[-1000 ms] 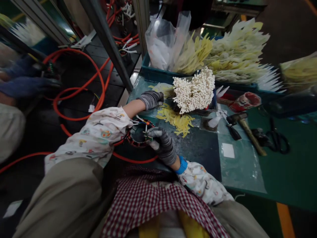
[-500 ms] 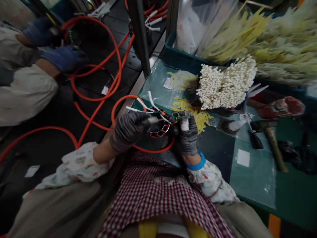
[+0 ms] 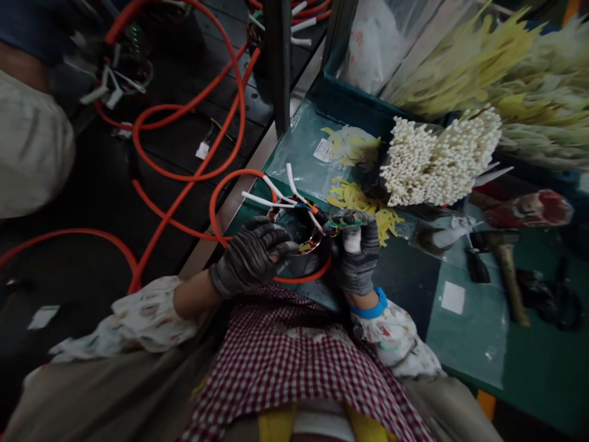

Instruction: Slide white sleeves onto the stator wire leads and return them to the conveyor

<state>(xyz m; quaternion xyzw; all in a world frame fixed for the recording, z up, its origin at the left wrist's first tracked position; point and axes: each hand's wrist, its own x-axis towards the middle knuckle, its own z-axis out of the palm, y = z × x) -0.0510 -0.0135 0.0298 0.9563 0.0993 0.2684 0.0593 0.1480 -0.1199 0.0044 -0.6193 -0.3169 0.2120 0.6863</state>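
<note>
A round motor stator [image 3: 309,247] with copper windings sits on the bench in front of my apron. White-sleeved leads [image 3: 291,179] and thin coloured wires rise from its far side. My left hand [image 3: 253,255], in a grey striped glove, has its fingers stretched out along the stator's near left edge, holding nothing. On the other side my right hand [image 3: 359,255], with white tape round a finger, is closed on a small green circuit board [image 3: 339,223]. Coloured wires run from the board to the stator. An orange cable [image 3: 301,279] loops around the stator.
White thin sleeves [image 3: 442,156] stand bundled at the back, with yellow strips [image 3: 350,193] before them. A hammer [image 3: 510,270] and plastic bag [image 3: 469,331] lie right. A metal post [image 3: 277,67] rises behind. More orange cable [image 3: 184,178] coils left, near another person's sleeve [image 3: 32,147].
My left hand has opened from a closed grip near the wires and lowered toward the stator's edge. My right hand stays at the board. The other person's gloved hands have moved mostly out of sight.
</note>
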